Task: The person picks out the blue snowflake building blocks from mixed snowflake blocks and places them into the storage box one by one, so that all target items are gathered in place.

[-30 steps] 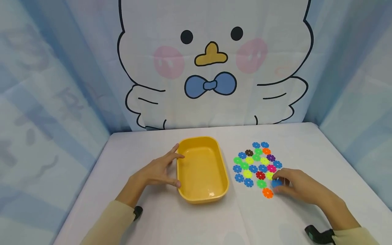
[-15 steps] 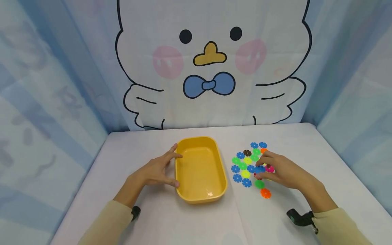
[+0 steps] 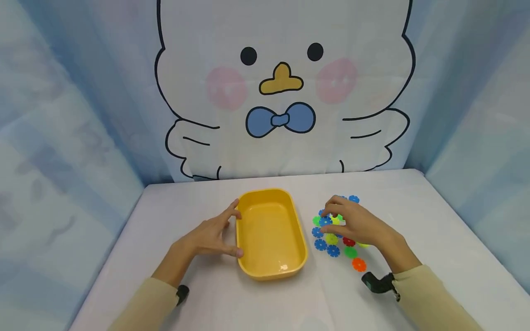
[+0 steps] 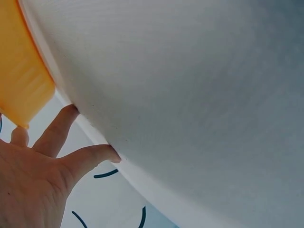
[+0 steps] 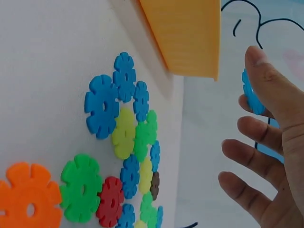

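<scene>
My right hand (image 3: 358, 223) pinches a blue notched plastic building disc (image 5: 250, 97) between thumb and index finger, its other fingers spread loosely. It is over the left part of a group of similar discs (image 3: 333, 250) and hides several of them in the head view. My left hand (image 3: 207, 237) rests at the left side of a yellow rectangular tray (image 3: 271, 243). One finger reaches over the rim, and the thumb touches the tray's outer wall lower down. In the left wrist view, its fingers are spread and mostly straight.
Blue, green, yellow, red, orange and brown discs lie flat on the white-covered table (image 3: 198, 303), right of the tray. An orange disc (image 3: 359, 265) is nearest the front. Behind the table hangs a cloth (image 3: 290, 151) with a cartoon bird; blue curtains flank both sides.
My right hand has moved left across the group of discs toward the tray, carrying the blue building disc from the group's right edge. The left hand has stayed at the tray.
</scene>
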Demonstrator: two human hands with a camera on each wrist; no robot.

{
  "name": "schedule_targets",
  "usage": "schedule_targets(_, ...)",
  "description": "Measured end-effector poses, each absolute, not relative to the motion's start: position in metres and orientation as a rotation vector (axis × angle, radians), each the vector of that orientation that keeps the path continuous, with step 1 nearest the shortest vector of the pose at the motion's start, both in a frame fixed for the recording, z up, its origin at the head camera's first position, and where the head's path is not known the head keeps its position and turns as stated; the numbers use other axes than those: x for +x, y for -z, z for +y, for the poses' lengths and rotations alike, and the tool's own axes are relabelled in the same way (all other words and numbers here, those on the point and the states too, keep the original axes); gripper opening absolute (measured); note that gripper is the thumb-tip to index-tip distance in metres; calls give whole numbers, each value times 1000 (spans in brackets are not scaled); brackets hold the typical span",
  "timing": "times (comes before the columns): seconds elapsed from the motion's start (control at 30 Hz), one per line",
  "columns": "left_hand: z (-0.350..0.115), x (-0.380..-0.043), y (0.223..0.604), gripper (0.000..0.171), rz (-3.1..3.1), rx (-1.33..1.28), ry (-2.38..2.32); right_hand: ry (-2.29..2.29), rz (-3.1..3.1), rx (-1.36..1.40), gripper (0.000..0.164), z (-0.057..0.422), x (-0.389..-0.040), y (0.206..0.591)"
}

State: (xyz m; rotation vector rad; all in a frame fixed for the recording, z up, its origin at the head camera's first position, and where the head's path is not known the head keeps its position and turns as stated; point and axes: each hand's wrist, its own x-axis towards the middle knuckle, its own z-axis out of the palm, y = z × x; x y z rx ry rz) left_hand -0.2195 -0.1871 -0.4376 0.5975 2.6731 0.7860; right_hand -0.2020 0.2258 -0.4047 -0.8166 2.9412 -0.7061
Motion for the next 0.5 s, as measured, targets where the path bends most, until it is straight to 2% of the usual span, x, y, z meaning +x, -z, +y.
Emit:
schedule_targets(0.23,-193,-216,442,128,2684,614,-789,721,2924,-882,30,209,-212,404)
schedule_targets(0.5,-191,-223,440,136,2670,637,-775,791,2914,-932,32,194,-225,399)
